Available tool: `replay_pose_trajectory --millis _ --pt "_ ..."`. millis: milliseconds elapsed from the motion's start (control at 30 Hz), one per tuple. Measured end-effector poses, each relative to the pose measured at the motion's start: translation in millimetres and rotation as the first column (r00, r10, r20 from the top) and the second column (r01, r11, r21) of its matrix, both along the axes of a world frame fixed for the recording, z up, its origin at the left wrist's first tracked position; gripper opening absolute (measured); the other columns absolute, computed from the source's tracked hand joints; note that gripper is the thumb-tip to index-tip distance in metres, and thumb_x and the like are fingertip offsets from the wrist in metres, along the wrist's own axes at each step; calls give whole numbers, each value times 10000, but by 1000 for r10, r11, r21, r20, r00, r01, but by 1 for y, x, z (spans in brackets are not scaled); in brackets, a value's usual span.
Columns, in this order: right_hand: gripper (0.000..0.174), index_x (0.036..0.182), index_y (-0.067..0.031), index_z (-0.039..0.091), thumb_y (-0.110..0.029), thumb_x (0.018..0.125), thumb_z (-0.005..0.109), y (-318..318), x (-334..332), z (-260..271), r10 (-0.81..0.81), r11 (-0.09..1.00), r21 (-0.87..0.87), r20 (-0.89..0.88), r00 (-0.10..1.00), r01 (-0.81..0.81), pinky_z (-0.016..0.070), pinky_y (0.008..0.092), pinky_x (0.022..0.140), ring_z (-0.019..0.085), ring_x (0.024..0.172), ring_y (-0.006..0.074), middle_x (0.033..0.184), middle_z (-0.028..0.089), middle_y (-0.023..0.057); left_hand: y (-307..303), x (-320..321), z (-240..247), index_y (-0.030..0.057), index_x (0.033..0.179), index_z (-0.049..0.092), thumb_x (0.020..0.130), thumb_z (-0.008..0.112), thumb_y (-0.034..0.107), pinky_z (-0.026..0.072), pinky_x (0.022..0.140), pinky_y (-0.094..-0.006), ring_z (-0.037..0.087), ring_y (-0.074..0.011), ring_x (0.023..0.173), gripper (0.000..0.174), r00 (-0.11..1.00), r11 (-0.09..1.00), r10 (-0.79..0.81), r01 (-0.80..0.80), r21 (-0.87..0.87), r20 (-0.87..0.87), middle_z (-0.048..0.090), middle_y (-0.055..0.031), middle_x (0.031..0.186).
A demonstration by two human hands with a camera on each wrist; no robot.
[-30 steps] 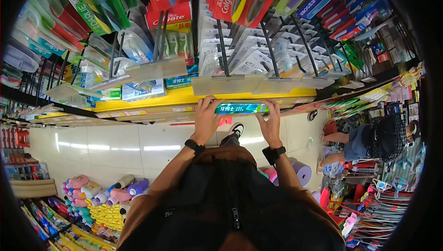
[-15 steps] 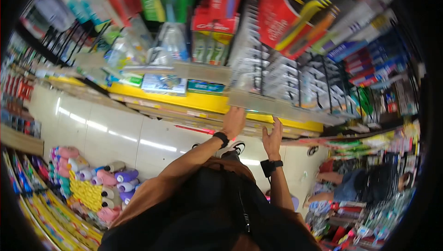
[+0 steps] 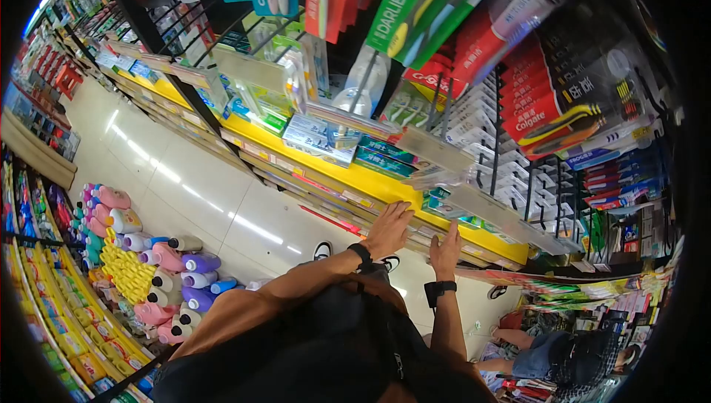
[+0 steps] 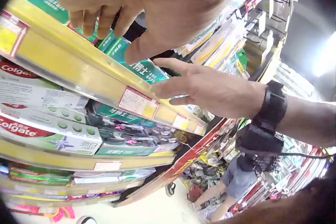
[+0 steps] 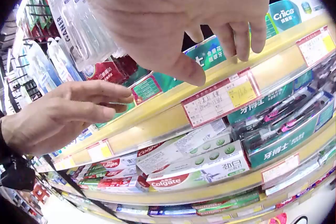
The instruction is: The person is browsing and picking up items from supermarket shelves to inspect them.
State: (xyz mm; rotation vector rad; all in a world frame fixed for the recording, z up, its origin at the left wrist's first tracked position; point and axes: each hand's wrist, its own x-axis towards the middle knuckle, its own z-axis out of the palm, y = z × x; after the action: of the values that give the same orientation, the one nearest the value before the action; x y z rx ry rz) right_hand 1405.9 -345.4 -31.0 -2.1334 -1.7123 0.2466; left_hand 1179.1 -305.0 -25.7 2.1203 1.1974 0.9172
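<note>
My left hand (image 3: 389,231) reaches over the yellow shelf edge (image 3: 326,166), its fingers loosely extended. Just to its right, my right hand (image 3: 445,255) is held at the same edge with fingers pointing up toward the shelf. Between the hands lies a green toothpaste box (image 4: 147,72) with white lettering, seen in the left wrist view. Behind my right fingertips in the right wrist view is a green toothpaste box (image 5: 212,51), partly hidden by the hand. Neither hand has a box in its grasp.
Toothbrush packs (image 3: 429,7) hang on hooks above the shelf, with clear plastic guards (image 3: 489,210) in front. Colgate boxes (image 5: 194,177) fill a lower shelf. Bottles (image 3: 196,277) stand on the floor at the left. A person (image 3: 570,362) is at the right.
One second ago both hands held a green toothpaste box in front of the shelf; it has left their grip and the hands are at the shelf edge. The view has turned toward the left.
</note>
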Motion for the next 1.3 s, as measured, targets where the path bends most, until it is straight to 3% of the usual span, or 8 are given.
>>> replay_pose_trajectory --millis 367,633,733,833,900,1000,1067,1300 --pt "900 1628 -24 356 -6 822 755 -23 -54 44 27 987 152 116 993 -45 412 577 1085 541 1237 494 1362 583 267 -36 -108 -19 52 1174 712 775 681 -40 483 1035 -550 573 -442 1195 411 920 932 363 -361 -39 145 639 -200 1270" --pt "667 1521 -16 499 -68 910 763 1 -105 -10 614 680 -114 -452 647 -725 526 470 1059 654 1191 391 1331 655 228 -37 -143 -5 67 1135 733 833 662 22 517 987 -532 628 -452 1140 314 773 767 634 -631 -121 -16 703 -215 1234" --pt "598 1477 -52 536 -83 913 733 25 -119 -10 682 579 -129 -463 566 -805 513 503 1071 647 1206 423 1299 672 220 -35 -129 78 36 1131 725 887 677 35 565 885 -463 715 -374 1037 249 983 936 18 48 -349 182 746 -189 1078" --pt "550 1446 -44 558 -82 921 715 35 -128 -9 578 527 -150 -658 482 -837 539 484 1042 675 1187 390 1318 668 224 -46 -70 227 -28 1145 693 1019 694 129 575 830 -411 748 -339 1001 201 800 818 -424 540 -200 424 752 -212 1002" --pt "513 1437 -41 566 -93 940 685 37 -131 10 634 478 -213 -588 502 -852 543 477 1045 684 1182 374 1340 658 235 -52 -19 291 -52 1098 668 1046 705 196 553 815 -410 711 -319 949 256 384 565 -602 824 34 700 703 -209 1006" --pt "516 1428 -10 565 -78 928 670 32 -122 16 768 381 -159 -494 408 -911 543 475 1039 676 1176 395 1387 635 229 -66 34 346 -38 1122 721 962 743 155 565 822 -415 726 -277 865 252 295 513 -759 820 254 580 753 -202 929" --pt "523 1428 -9 564 -73 920 673 25 -112 25 782 369 -165 -477 402 -915 540 479 1042 669 1185 406 1390 632 229 -73 35 372 86 1248 721 1081 632 464 551 935 -532 706 -425 1053 423 372 498 -831 829 255 414 730 -245 1136" --pt "523 1457 -66 555 -89 958 710 4 -90 103 742 398 -320 -438 507 -860 584 458 998 702 1173 382 1429 585 207 -75 -8 376 -16 1002 744 1010 695 278 542 824 -483 703 -377 912 298 99 361 -822 852 379 561 755 -192 936"
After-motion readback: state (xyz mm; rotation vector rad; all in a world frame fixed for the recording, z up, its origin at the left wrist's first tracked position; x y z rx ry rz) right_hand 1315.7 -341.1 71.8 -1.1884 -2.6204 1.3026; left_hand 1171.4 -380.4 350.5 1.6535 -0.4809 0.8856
